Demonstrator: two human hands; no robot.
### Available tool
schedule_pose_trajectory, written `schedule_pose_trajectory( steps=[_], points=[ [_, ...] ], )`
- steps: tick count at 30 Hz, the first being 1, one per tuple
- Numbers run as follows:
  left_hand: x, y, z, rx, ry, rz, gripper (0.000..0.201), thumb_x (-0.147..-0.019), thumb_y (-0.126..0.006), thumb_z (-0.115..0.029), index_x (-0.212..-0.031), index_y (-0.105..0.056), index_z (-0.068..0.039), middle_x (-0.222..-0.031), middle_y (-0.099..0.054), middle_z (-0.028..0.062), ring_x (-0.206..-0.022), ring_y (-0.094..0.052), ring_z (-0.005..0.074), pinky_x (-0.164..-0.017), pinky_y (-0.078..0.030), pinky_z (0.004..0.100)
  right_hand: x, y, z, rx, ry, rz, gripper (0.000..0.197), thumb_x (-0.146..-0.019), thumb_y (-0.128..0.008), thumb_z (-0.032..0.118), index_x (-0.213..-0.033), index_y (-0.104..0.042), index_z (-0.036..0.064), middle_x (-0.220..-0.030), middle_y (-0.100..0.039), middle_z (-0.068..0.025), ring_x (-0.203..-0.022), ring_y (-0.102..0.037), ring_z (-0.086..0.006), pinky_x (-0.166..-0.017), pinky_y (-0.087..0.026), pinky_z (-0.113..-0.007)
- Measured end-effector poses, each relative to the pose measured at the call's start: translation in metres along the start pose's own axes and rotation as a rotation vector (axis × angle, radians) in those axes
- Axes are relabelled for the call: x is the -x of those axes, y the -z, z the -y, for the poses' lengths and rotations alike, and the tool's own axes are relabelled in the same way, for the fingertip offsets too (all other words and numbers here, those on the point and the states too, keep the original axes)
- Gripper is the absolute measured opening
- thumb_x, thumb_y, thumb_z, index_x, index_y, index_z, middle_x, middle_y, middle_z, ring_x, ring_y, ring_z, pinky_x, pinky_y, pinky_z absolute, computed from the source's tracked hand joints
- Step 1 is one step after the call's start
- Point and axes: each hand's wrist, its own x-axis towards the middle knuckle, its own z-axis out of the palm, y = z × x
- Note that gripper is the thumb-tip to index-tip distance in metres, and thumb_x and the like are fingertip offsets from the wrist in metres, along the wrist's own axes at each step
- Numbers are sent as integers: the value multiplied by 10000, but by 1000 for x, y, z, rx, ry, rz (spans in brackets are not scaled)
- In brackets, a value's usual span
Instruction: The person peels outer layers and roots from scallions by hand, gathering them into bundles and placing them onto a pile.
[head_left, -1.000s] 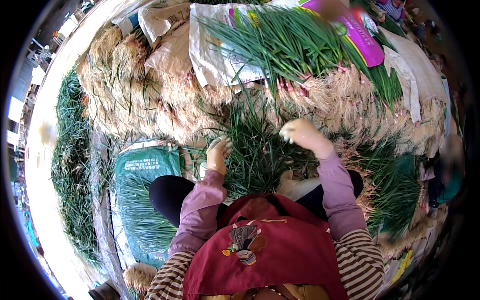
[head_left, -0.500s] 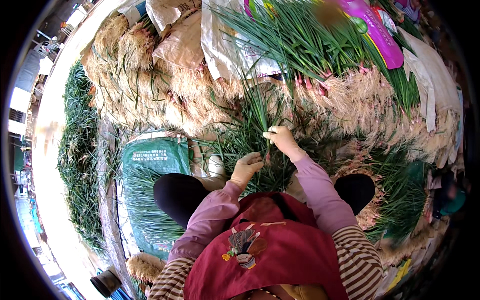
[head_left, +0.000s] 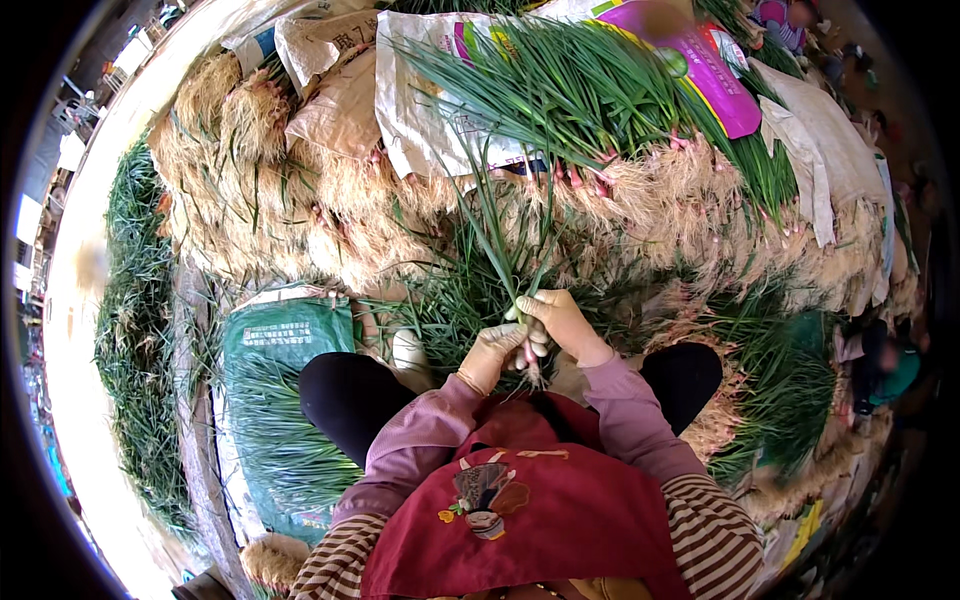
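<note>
A spring onion (head_left: 531, 370) with a reddish base and short pale roots stands between my hands in front of the apron, its long green leaves pointing away from me. My right hand (head_left: 562, 322), in a pale glove, is closed round its stalk, the thumb on the near side. Just below and to the left, my gloved left hand (head_left: 490, 356) pinches the stalk near its base; some of its fingertips are hidden. Beyond both hands lies a loose heap of green leaves (head_left: 450, 300).
Trimmed spring onions lie on a green sack (head_left: 285, 322) at my left, more bunches (head_left: 780, 380) at my right. Ahead, a bank of rooted onions (head_left: 640, 190) carries white sacks (head_left: 425, 80) and a purple bag (head_left: 725, 100). People sit at the far right.
My right hand has drawn the spring onion nearer to my body. My left hand has moved right and closed on its lower stalk. The whole view has shifted slightly.
</note>
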Motion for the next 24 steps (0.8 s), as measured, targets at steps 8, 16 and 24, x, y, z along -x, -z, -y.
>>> schedule_pose_trajectory(
  steps=[8, 16, 24],
  points=[
    [-2, 15, 1, -113, -212, -239, 245, -947, -510, -173, -1068, -629, 4, -710, -656, 48, -508, -521, 65, -477, -382, 179, -20, 60, -82, 1430, -353, 117, 389, -743, -680, 363, -944, -672, 31, -854, -660, -183, -871, -637, -335, -766, -492, -421],
    [12, 14, -29, -156, -402, -357, 281, -933, -529, -120, -1193, -601, -45, -895, -683, 35, -615, -515, 41, -476, -395, 168, -62, 17, 22, 847, 209, -252, 234, -866, -584, 241, -921, -679, 35, -912, -685, -146, -812, -656, -285, -735, -501, -371],
    [2, 10, -48, 394, -358, -193, 328, -955, -478, -227, -1148, -567, 22, -560, -412, -39, -476, -345, 67, -475, -301, 209, -57, 64, 153, 1472, 777, -990, 336, -837, -616, 147, -1150, -569, 35, -999, -631, -133, -919, -591, -263, -831, -454, -402]
  ],
)
